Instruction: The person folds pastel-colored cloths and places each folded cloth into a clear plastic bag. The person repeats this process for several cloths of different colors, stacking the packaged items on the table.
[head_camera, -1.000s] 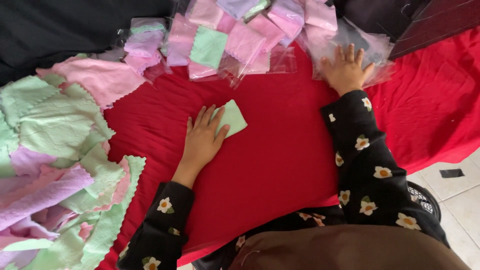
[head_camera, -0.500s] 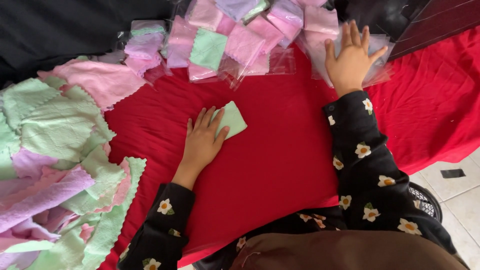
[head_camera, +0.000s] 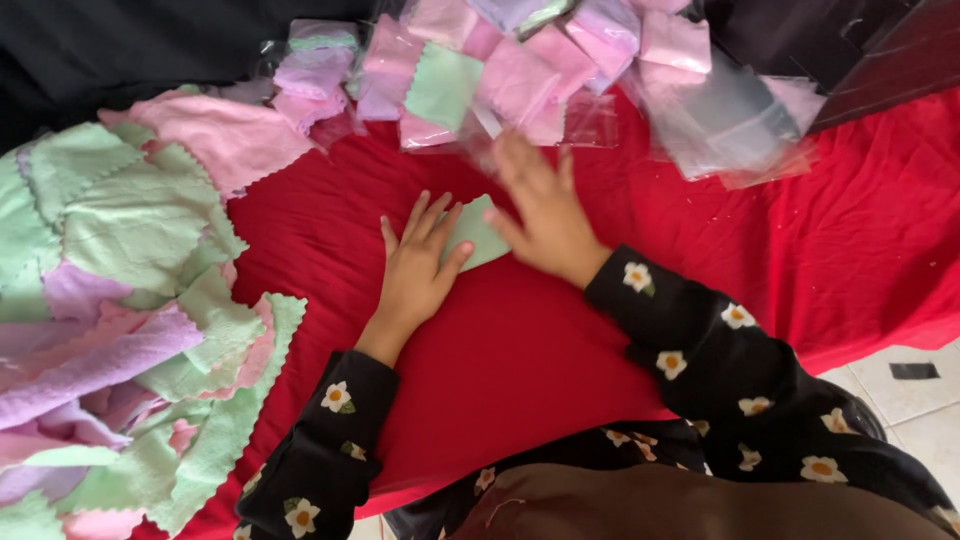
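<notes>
The folded green cloth (head_camera: 478, 235) lies under the flat, open left hand (head_camera: 418, 268) and blurred open right hand (head_camera: 545, 215).

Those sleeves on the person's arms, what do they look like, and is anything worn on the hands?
Both arms wear long black sleeves printed with small white flowers that have orange centres, ending at the wrists. The left hand and the right hand are bare: no gloves, and no rings or watch show. The right hand is blurred, so fine details there are unclear.

this looks like a home packing spot: i work over a red cloth (head_camera: 560, 360) spread above a tiled floor (head_camera: 900, 400), with heaped pastel cleaning cloths (head_camera: 130, 300) and clear-bagged ones (head_camera: 500, 70) around me.
</notes>
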